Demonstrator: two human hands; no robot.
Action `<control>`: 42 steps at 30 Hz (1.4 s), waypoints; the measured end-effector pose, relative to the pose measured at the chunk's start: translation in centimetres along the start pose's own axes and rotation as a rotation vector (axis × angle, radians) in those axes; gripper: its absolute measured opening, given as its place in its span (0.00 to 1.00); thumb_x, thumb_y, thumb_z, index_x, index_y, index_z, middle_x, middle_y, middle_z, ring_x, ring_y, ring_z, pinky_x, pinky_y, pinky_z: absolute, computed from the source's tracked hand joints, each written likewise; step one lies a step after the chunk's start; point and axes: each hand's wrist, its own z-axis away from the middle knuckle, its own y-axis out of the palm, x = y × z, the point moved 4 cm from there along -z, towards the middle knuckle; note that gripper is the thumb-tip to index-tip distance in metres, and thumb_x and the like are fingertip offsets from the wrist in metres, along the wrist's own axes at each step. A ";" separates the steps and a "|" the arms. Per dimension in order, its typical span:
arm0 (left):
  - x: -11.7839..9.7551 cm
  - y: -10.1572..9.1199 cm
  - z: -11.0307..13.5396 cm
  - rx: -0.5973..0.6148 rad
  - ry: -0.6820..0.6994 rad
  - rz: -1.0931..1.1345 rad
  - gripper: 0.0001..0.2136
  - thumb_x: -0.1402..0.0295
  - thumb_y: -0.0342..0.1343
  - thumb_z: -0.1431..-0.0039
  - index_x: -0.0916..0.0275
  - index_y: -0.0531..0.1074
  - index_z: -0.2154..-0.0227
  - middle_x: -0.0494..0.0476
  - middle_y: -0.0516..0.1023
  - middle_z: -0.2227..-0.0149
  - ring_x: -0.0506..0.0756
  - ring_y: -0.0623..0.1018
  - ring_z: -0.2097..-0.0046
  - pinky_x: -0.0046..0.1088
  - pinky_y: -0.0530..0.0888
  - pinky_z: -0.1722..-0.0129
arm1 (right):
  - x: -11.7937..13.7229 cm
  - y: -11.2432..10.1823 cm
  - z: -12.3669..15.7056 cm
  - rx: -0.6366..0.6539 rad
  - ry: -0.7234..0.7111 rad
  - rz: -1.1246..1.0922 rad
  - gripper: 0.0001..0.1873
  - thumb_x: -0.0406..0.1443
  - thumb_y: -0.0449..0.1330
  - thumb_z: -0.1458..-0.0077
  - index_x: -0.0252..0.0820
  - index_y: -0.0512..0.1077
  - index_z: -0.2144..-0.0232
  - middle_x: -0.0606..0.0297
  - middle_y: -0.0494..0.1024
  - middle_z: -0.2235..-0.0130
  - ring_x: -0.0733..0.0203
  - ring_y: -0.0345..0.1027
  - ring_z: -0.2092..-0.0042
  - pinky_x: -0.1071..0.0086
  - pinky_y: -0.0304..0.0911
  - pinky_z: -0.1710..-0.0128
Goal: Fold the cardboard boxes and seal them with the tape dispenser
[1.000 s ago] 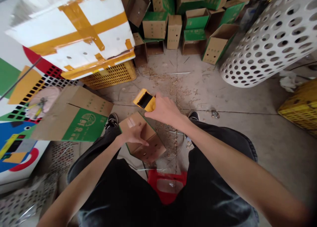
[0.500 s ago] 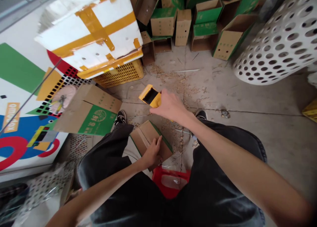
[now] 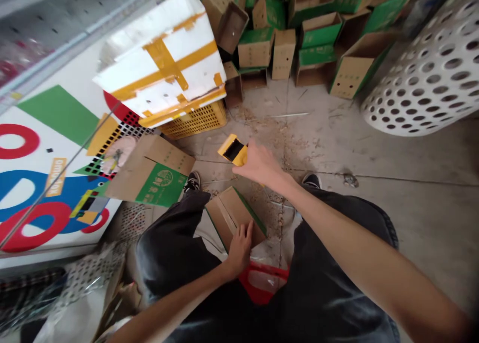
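Concrete floor (image 3: 419,223), strewn with brown crumbs, spread under everything, with a tall white perforated basket (image 3: 422,83) at the far right and a taped white foam box (image 3: 168,58) on a yellow crate (image 3: 198,121) at the far left. Open brown-and-green boxes (image 3: 284,53) crowded the far edge; a larger printed box (image 3: 153,171) stood beyond the left knee. Something red (image 3: 258,294) showed low between the person's legs.

Nearer lay the small carton (image 3: 234,210), between the knees and left of the middle, its broad face up and a pale strip running along its length. Its long axis slanted from far left to near right. What bore it was hidden.

At its near end lay the left hand (image 3: 239,248), touching, fingers extended on the face and thumb out of sight. Past its far corner, and apart from it in this view, hung the right hand (image 3: 264,163), curled around a yellow tool (image 3: 234,151) that pointed leftward. Of the two, the left was clearly nearer the cardboard.
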 end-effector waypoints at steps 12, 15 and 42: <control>9.3 -10.9 -7.8 0.064 -0.451 -0.246 0.68 0.49 0.76 0.71 0.59 0.39 0.30 0.83 0.52 0.33 0.83 0.56 0.32 0.68 0.67 0.47 | -0.6 0.2 -0.5 -0.027 0.012 0.020 0.34 0.47 0.66 0.55 0.32 0.67 0.50 0.45 0.79 0.59 0.40 0.76 0.57 0.57 0.68 0.63; 7.6 -10.9 -8.3 -0.003 -0.357 -0.289 0.62 0.55 0.78 0.71 0.59 0.48 0.34 0.79 0.58 0.36 0.76 0.62 0.34 0.67 0.67 0.45 | -0.7 0.4 -0.9 -0.044 0.022 0.022 0.35 0.49 0.66 0.55 0.34 0.67 0.49 0.46 0.79 0.57 0.41 0.76 0.55 0.56 0.68 0.61; 2.3 -9.0 -9.5 -0.096 0.292 -0.407 0.74 0.45 0.77 0.75 0.74 0.40 0.30 0.85 0.53 0.32 0.80 0.54 0.31 0.63 0.42 0.31 | 0.2 1.6 -0.7 0.069 0.030 0.026 0.35 0.47 0.66 0.51 0.37 0.64 0.45 0.47 0.75 0.53 0.36 0.70 0.46 0.50 0.66 0.51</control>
